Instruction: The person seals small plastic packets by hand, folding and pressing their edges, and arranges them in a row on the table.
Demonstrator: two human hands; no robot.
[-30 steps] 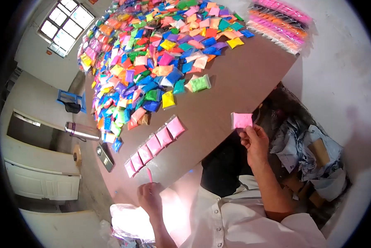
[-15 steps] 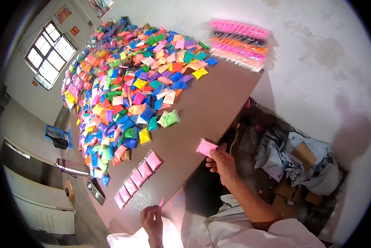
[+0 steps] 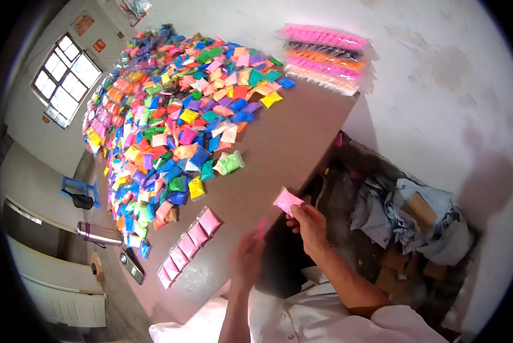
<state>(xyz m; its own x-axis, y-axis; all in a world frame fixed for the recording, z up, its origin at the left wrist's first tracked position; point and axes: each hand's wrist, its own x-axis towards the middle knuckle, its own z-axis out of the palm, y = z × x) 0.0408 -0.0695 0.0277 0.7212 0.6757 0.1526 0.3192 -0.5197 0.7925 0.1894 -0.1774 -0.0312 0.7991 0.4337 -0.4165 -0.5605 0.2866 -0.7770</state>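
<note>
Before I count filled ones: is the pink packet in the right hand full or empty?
Not empty: the pink packet looks plump; how full exactly, cannot tell.

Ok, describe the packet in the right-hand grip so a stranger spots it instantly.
Find the brown table, then the right-hand grip near the table's edge. The packet there is pink and hand-held, while the similar pink row lies on the table.

Bright paned window (image 3: 66,77), upper L; stained wht wall (image 3: 434,71), R
</note>
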